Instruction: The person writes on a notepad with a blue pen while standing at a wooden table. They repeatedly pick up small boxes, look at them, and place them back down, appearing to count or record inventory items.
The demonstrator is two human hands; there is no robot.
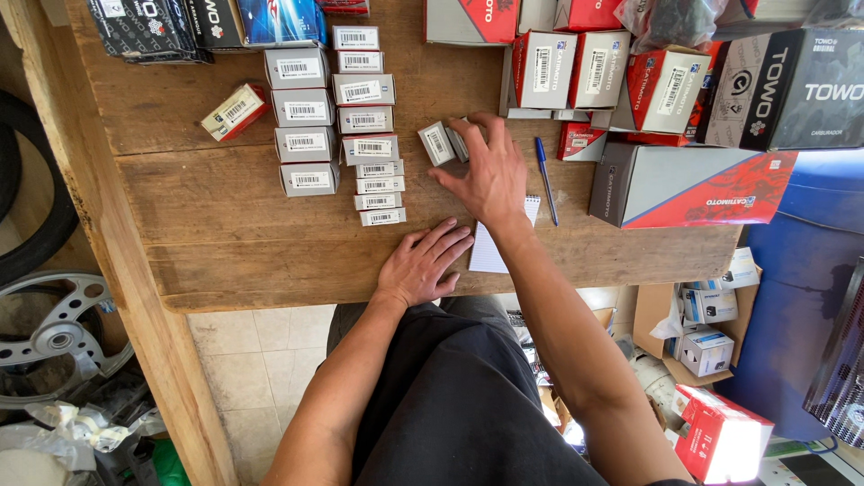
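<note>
**Hand on small grey boxes at the wooden table**

The right hand [490, 171] reaches over the wooden table [225, 225], fingers spread and curled onto two small grey boxes [438, 142] that lie just right of the two columns of barcode-labelled boxes [364, 144]. Whether the fingers actually pinch a box or only press on it cannot be told; one box is tilted and partly under the fingertips. The left hand [421, 264] lies flat and open on the table's near edge, below those columns, holding nothing. A white notepad [490, 247] sits under the right wrist, and a blue pen [546, 178] lies just right of the hand.

The risk, as I judge it: the grip looks loose and shared across two boxes, so one could slip and skid into the neat columns, knocking the thin lowest boxes out of line. The wrist could also drag the notepad off the table edge.
</note>
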